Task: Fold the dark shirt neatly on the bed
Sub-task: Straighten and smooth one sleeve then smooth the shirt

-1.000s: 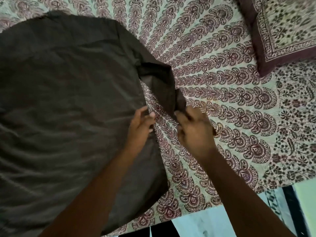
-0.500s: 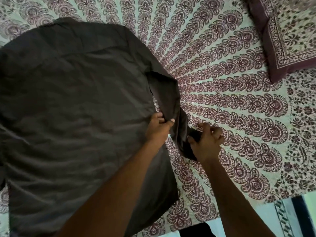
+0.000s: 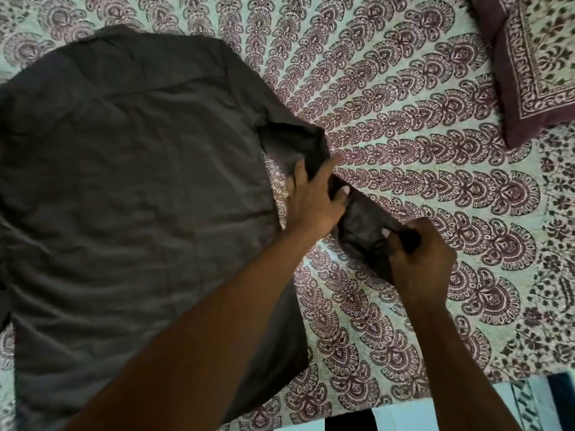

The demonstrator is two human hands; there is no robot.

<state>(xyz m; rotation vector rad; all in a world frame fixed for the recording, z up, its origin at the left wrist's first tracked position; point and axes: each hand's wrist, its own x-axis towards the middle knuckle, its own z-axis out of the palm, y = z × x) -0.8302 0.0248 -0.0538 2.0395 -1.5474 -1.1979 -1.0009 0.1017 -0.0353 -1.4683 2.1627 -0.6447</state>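
The dark shirt (image 3: 130, 188) lies spread flat over the left half of the bed, its body wrinkled. Its right sleeve (image 3: 364, 231) runs out diagonally toward the lower right. My left hand (image 3: 314, 197) lies on the upper sleeve near the armhole with fingers spread and fairly straight, pressing the cloth down. My right hand (image 3: 420, 259) pinches the sleeve's cuff end between curled fingers and thumb, pulling it out along the bed.
The bedsheet (image 3: 435, 150) carries a maroon peacock-feather print on pale cloth. A matching maroon-bordered pillow (image 3: 535, 63) lies at the upper right. The bed's near edge (image 3: 466, 396) runs along the bottom right, with pale floor below it.
The sleeve has been drawn out to the lower right by my right hand. My left hand has moved up the sleeve and flattened onto it. The view has shifted slightly.
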